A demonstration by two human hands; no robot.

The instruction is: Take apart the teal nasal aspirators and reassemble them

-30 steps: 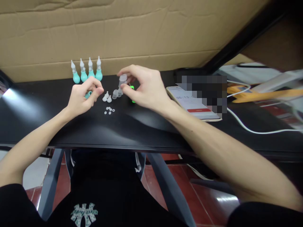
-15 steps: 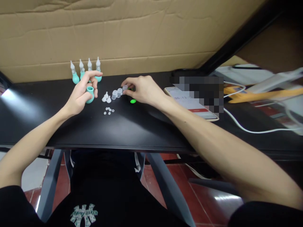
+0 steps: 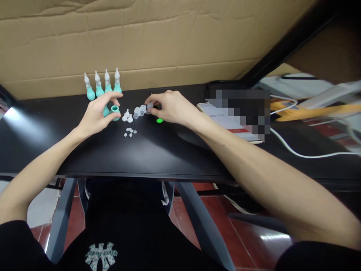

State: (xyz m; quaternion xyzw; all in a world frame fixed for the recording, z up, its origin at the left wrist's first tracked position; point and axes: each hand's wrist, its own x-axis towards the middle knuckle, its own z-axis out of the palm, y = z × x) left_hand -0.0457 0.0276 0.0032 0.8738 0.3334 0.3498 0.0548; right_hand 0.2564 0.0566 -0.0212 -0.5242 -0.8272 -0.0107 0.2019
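My left hand (image 3: 94, 116) is beside two hollow teal rubber bulbs, its fingers and thumb spread apart. The nearer bulb (image 3: 115, 108) has its round mouth facing up, with the thumb crossing in front of it. Another teal bulb (image 3: 106, 111) is partly covered by the hand. My right hand (image 3: 176, 107) pinches a clear plastic collar (image 3: 150, 107) between thumb and fingers. Touching or close beside it are more clear collars (image 3: 137, 113). White pointed tips (image 3: 127, 116) lie between the hands, with several small white discs (image 3: 130, 131) nearer me.
Several assembled teal-and-white nasal aspirators (image 3: 108, 84) stand in a row before the cardboard wall (image 3: 158, 41). A bright green object (image 3: 160, 120) lies under my right hand. Right of it are a phone (image 3: 217, 114), partly pixelated, and a white cable (image 3: 299, 154) on the black table (image 3: 113, 160).
My left hand has opened and lowered around the teal bulbs; the bulb it gripped is no longer clasped. My right hand stays at the clear collars, almost unmoved.
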